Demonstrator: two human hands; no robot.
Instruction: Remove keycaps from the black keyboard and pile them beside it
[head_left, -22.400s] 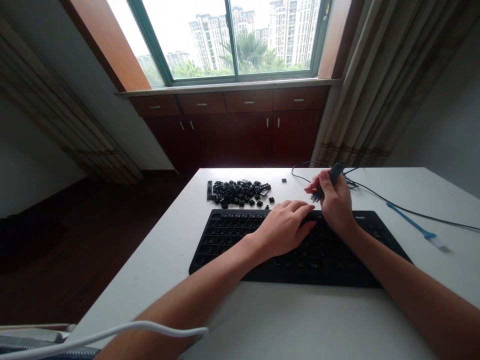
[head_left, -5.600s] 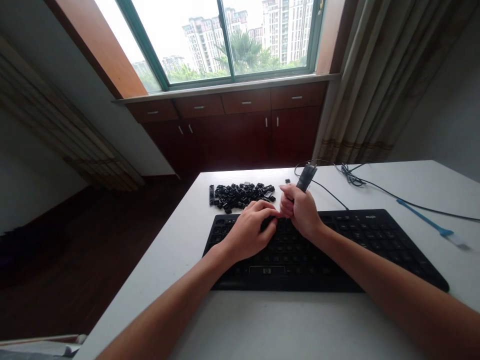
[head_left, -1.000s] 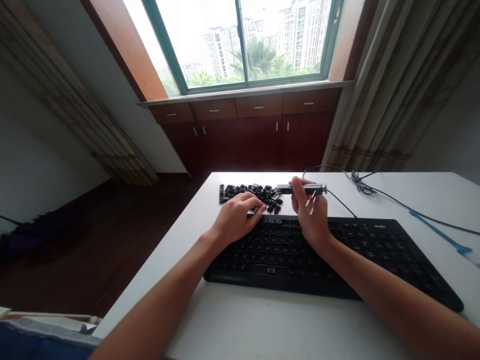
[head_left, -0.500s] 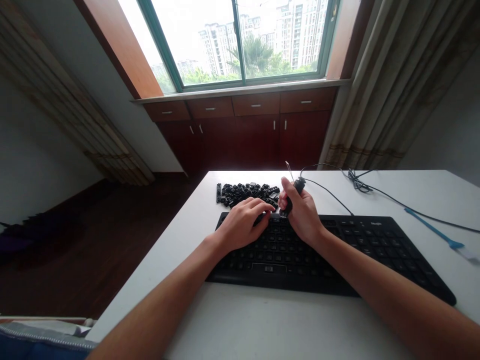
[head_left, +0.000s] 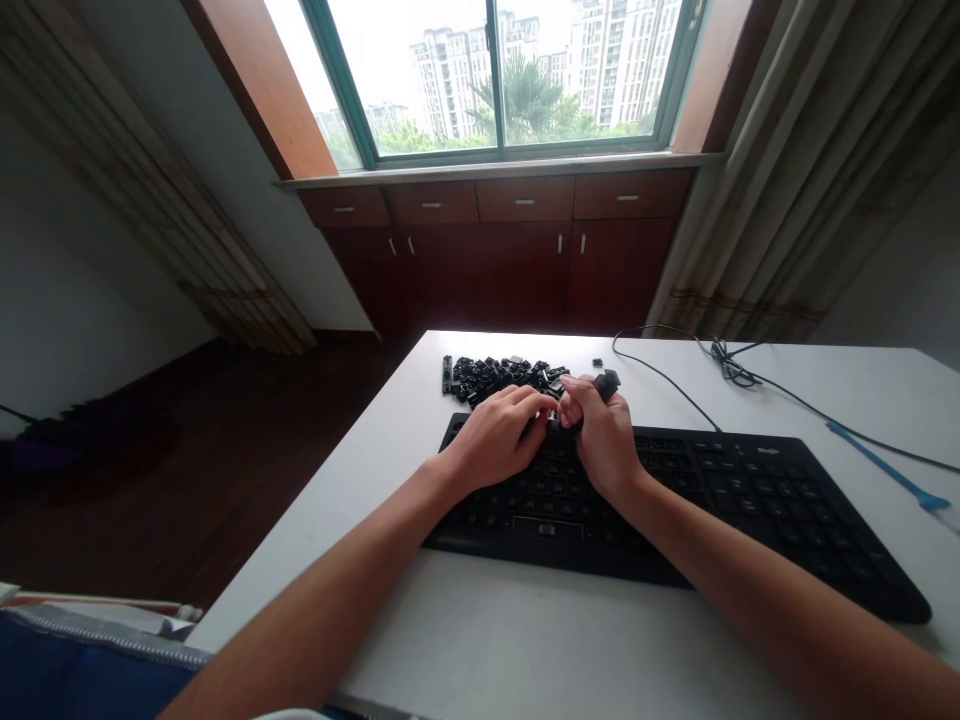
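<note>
A black keyboard (head_left: 600, 555) lies across the white table with many keycaps off its left and middle part. Over its upper edge, my right hand (head_left: 606, 440) is wrapped round a black keycap puller (head_left: 606, 383); most of the tool is hidden in the fist. My left hand (head_left: 501, 432) rests over the keyboard's upper left, fingers curled and fingertips close to the right hand's. Whether something small sits in that pinch is too hard to see. Just behind the hands is a pile of black keycaps (head_left: 491, 377).
A single keycap (head_left: 597, 362) lies apart from the pile. The keyboard's cable (head_left: 664, 375) runs back to a tangled bundle (head_left: 731, 365). At the right lies a blue brush-like stick (head_left: 889, 465). The table (head_left: 480, 640) ends on the left above a dark floor.
My head view has shifted slightly. The right hand has tipped the puller, and its thin wire end no longer shows above the thumb. Both hands' fingertips are closer together.
</note>
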